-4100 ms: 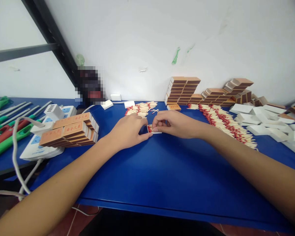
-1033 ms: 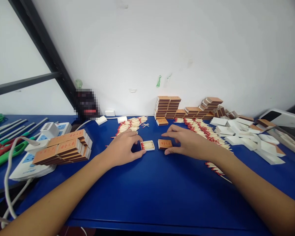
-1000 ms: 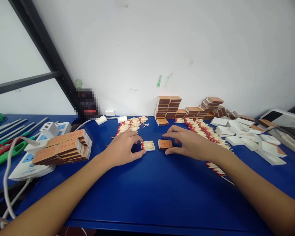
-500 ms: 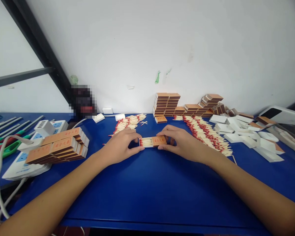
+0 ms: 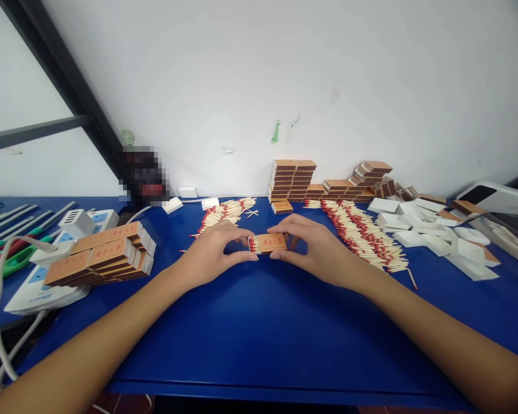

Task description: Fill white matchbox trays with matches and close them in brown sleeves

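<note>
Between my two hands, just above the blue table [image 5: 259,333], is a matchbox [image 5: 273,243] with an orange-brown sleeve. Its white tray of red-headed matches sticks out a short way at the left end. The fingers and thumb of my left hand [image 5: 220,250] close on the tray end. My right hand [image 5: 313,247] grips the sleeve from the right between thumb and fingers. Behind my left hand lies a loose heap of matches [image 5: 227,214]. A longer spread of matches [image 5: 360,236] lies beyond my right hand.
Stacked matchboxes [image 5: 293,178] stand against the wall, with a single matchbox [image 5: 281,206] before them. White empty trays [image 5: 431,227] are scattered at right. On the left, bundled matchboxes [image 5: 103,253] rest over a power strip [image 5: 38,293], near green-and-red-handled tools [image 5: 21,253].
The matchbox's sleeve has slid left over the tray, so fewer matches show. My right hand has moved slightly left, closer to my left hand.
</note>
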Demonstrator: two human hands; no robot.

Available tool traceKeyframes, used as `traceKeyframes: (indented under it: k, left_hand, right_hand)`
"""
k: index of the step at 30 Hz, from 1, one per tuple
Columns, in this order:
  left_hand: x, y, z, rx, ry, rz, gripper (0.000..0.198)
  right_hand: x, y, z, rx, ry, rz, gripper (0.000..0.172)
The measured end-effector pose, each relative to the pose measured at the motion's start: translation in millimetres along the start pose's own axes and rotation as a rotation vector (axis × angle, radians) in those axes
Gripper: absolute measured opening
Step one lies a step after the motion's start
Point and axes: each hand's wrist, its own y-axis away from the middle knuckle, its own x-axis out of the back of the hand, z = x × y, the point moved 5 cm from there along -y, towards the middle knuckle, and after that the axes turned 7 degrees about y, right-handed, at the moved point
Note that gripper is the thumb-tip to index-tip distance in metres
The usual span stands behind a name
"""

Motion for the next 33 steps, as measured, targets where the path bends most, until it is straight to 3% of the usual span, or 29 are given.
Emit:
traceKeyframes:
  k: [8,14,25,33]
  left_hand:
    - [0.6,1.6,2.8,-0.106,0.054,0.076,0.044]
    - [1.1,3.0,1.3,-0.147,0.059,0.091,0.055]
    - [-3.9,3.7,-4.1,-0.112,0.026,0.082,0.068]
    - [0.1,0.9,4.5,-0.121,0.031,0.050,0.051]
  right_hand:
    - [-6.0,4.5,-17.0,0.043,-0.060,0.008,0.035]
    - [-21.9,13.4,-33.1,0.099,0.007,-0.057,0.053]
    - [-34.4,25.4,-54.2,0.243,0.183,0.059,0.069]
    - [-36.5,22.5,-52.6,0.281,0.248,0.053,0.056]
